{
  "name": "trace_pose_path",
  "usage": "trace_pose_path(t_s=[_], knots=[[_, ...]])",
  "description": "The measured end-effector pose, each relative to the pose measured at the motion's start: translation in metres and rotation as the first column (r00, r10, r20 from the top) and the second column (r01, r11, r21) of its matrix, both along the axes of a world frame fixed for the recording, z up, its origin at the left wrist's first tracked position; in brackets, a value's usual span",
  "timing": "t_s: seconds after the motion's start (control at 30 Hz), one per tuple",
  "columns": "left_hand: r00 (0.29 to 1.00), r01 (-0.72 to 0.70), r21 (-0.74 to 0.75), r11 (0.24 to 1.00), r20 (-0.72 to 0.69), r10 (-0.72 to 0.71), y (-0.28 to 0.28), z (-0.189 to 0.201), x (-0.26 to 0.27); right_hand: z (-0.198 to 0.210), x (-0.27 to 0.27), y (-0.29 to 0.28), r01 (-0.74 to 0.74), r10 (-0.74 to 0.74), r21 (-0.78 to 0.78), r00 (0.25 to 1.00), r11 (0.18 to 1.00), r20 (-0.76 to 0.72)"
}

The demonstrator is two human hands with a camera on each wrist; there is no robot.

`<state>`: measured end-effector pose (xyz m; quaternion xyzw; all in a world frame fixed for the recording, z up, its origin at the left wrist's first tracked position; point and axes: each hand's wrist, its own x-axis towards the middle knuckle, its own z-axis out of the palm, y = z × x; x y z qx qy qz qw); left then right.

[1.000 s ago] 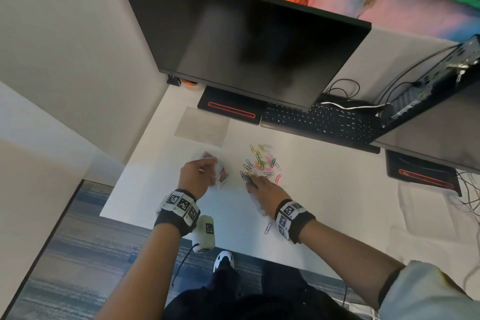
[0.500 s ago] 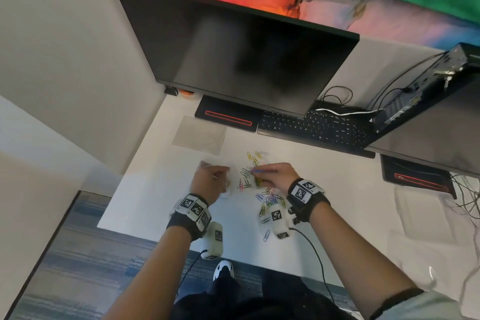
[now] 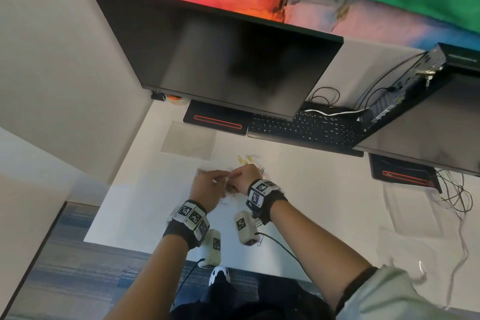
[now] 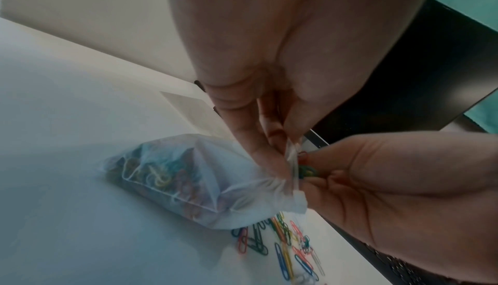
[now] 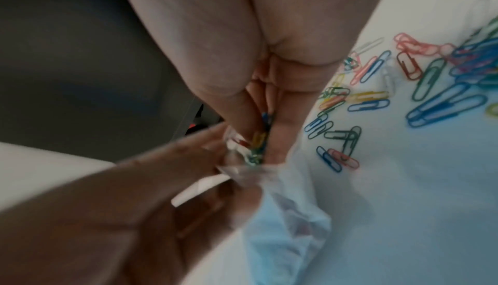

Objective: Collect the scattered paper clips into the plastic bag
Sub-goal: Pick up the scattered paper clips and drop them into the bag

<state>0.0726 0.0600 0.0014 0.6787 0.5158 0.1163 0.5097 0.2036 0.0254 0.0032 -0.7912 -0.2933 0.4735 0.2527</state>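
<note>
A clear plastic bag (image 4: 188,178), partly filled with coloured paper clips, lies on the white desk (image 3: 145,202). My left hand (image 4: 280,161) pinches its gathered mouth and holds it up. My right hand (image 4: 310,172) meets it there, fingers curled round a small bunch of clips (image 5: 258,142) pressed against the bag's opening. In the head view the left hand (image 3: 207,187) and right hand (image 3: 242,179) touch mid-desk and hide the bag. Several loose clips (image 5: 431,89) lie on the desk just right of the bag, and a few yellow clips (image 3: 245,158) lie beyond the hands.
A large dark monitor (image 3: 220,60) overhangs a black keyboard (image 3: 306,130) behind the hands. A flat clear sheet (image 3: 188,140) lies at back left by a black red-striped pad (image 3: 217,119). A small computer (image 3: 405,91) and cables (image 3: 454,195) sit right. The desk's front edge (image 3: 155,244) is near.
My right hand left the clip pile and moved left to the bag's mouth with clips pinched. My left hand kept hold of the bag.
</note>
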Motion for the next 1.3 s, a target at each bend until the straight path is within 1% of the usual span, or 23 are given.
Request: trace_pose_path(t_s=[0.07, 0.1, 0.23, 0.3, 0.37, 0.43, 0.5, 0.57, 0.63, 0.7, 0.73, 0.77, 0.8, 0.87, 0.9, 0.93, 0.97, 1.0, 1.07, 1.1, 1.17, 1.23, 1.3], knots=[[1.000, 0.009, 0.000, 1.000, 0.008, -0.009, 0.001, 0.000, -0.001, 0.001, -0.002, 0.000, -0.041, 0.041, -0.004, 0.995, 0.999, 0.094], [1.000, 0.011, -0.002, 1.000, 0.012, -0.011, 0.001, 0.000, -0.002, 0.001, -0.003, 0.001, -0.057, 0.058, -0.005, 0.993, 0.998, 0.106], [1.000, -0.005, 0.002, 1.000, 0.022, 0.005, 0.003, 0.002, -0.003, 0.005, -0.002, 0.001, -0.114, 0.111, 0.022, 0.990, 0.993, 0.087], [1.000, -0.016, 0.001, 1.000, 0.021, 0.016, 0.005, 0.003, -0.003, 0.006, 0.000, 0.000, -0.082, 0.077, 0.059, 0.994, 0.995, 0.084], [0.999, -0.027, -0.018, 0.999, 0.029, 0.028, 0.006, 0.003, -0.002, 0.006, 0.000, 0.000, -0.065, 0.054, 0.088, 0.991, 0.994, 0.125], [0.998, -0.036, -0.030, 0.999, 0.046, 0.038, 0.007, 0.004, -0.002, 0.007, -0.001, 0.002, -0.100, 0.084, 0.086, 0.982, 0.991, 0.168], [0.998, -0.043, -0.021, 0.999, 0.052, 0.044, 0.008, 0.003, -0.001, 0.010, -0.001, 0.004, -0.124, 0.109, 0.096, 0.984, 0.988, 0.142], [0.998, -0.047, -0.009, 0.999, 0.045, 0.048, 0.010, 0.003, -0.002, 0.011, 0.001, 0.005, -0.157, 0.134, 0.122, 0.975, 0.980, 0.176], [0.998, -0.052, -0.014, 0.999, 0.045, 0.053, 0.012, 0.004, -0.004, 0.012, 0.002, 0.005, -0.283, 0.251, 0.098, 0.934, 0.954, 0.256], [0.996, -0.070, -0.018, 0.997, 0.047, 0.071, 0.015, 0.004, -0.007, 0.015, 0.000, 0.007, -0.460, 0.437, 0.015, 0.852, 0.888, 0.288], [0.995, -0.082, -0.019, 0.996, 0.052, 0.083, 0.016, 0.004, -0.009, 0.017, 0.000, 0.007, -0.510, 0.487, 0.005, 0.825, 0.860, 0.287], [0.994, -0.092, -0.019, 0.996, 0.061, 0.093, 0.016, 0.005, -0.011, 0.018, 0.002, 0.008, -0.524, 0.497, 0.028, 0.822, 0.851, 0.278], [0.993, -0.099, -0.013, 0.995, 0.069, 0.099, 0.018, 0.005, -0.012, 0.020, 0.007, 0.008, -0.490, 0.458, 0.082, 0.853, 0.868, 0.249], [0.991, -0.111, 0.016, 0.994, 0.075, 0.110, 0.021, 0.006, -0.018, 0.023, 0.024, 0.010, -0.310, 0.280, 0.180, 0.944, 0.933, 0.177], [0.989, -0.126, 0.026, 0.992, 0.081, 0.123, 0.024, 0.007, -0.022, 0.020, 0.037, 0.012, -0.208, 0.173, 0.203, 0.968, 0.957, 0.180], [0.986, -0.145, 0.033, 0.989, 0.087, 0.141, 0.026, 0.007, -0.026, 0.013, 0.052, 0.015, -0.128, 0.081, 0.197, 0.970, 0.972, 0.230], [0.982, -0.168, 0.040, 0.985, 0.097, 0.163, 0.029, 0.008, -0.029, 0.003, 0.069, 0.018, -0.085, 0.033, 0.155, 0.950, 0.984, 0.310], [0.976, -0.195, 0.042, 0.980, 0.104, 0.190, 0.031, 0.008, -0.033, -0.010, 0.082, 0.021, -0.076, 0.042, 0.074, 0.924, 0.994, 0.381], [0.964, -0.243, 0.038, 0.969, 0.121, 0.236, 0.035, 0.011, -0.039, -0.035, 0.092, 0.026, -0.154, 0.176, -0.084, 0.878, 0.984, 0.445], [0.958, -0.259, 0.034, 0.965, 0.134, 0.252, 0.036, 0.013, -0.042, -0.046, 0.089, 0.028, -0.227, 0.254, -0.114, 0.851, 0.967, 0.459], [0.948, -0.282, 0.019, 0.959, 0.157, 0.276, 0.039, 0.015, -0.049, -0.061, 0.069, 0.032, -0.393, 0.399, -0.118, 0.785, 0.912, 0.473], [0.940, -0.301, 0.006, 0.954, 0.172, 0.295, 0.041, 0.014, -0.055, -0.067, 0.047, 0.031, -0.541, 0.531, -0.122, 0.715, 0.832, 0.454], [0.933, -0.315, -0.008, 0.949, 0.183, 0.311, 0.042, 0.014, -0.060, -0.069, 0.031, 0.024, -0.658, 0.637, -0.167, 0.584, 0.735, 0.504]])
